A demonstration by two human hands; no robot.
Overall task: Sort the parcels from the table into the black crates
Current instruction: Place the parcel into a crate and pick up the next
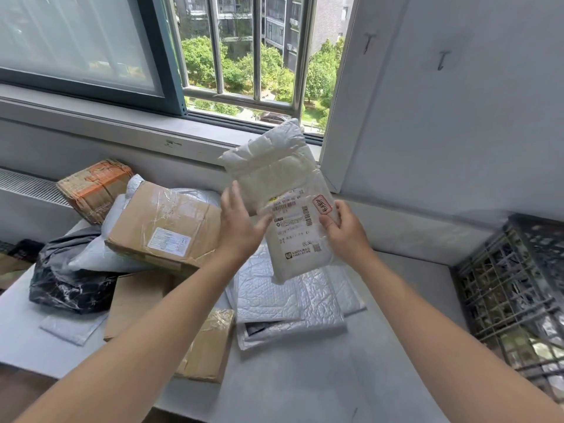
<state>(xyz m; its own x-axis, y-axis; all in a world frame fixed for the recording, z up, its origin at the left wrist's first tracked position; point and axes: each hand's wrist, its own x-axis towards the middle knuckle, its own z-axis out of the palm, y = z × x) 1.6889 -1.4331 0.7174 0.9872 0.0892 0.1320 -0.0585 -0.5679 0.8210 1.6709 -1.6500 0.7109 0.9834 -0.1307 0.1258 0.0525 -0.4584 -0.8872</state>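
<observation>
A white padded parcel (280, 184) with a printed label and a red stamp is held up above the grey table (305, 377). My right hand (345, 230) grips its right edge, thumb on the label. My left hand (239, 224) rests against its left edge with the fingers spread. A black crate (512, 288) with a lattice wall stands at the right, with silvery parcels inside. More parcels lie on the table: a brown box (164, 227), white bubble mailers (287, 303), a black bag (67, 279), a small taped box (207, 349).
A box with orange tape (94, 187) leans at the back left near a radiator grille. The window sill (122, 123) and barred open window run behind the table. A white wall with two hooks (442, 59) rises at the right.
</observation>
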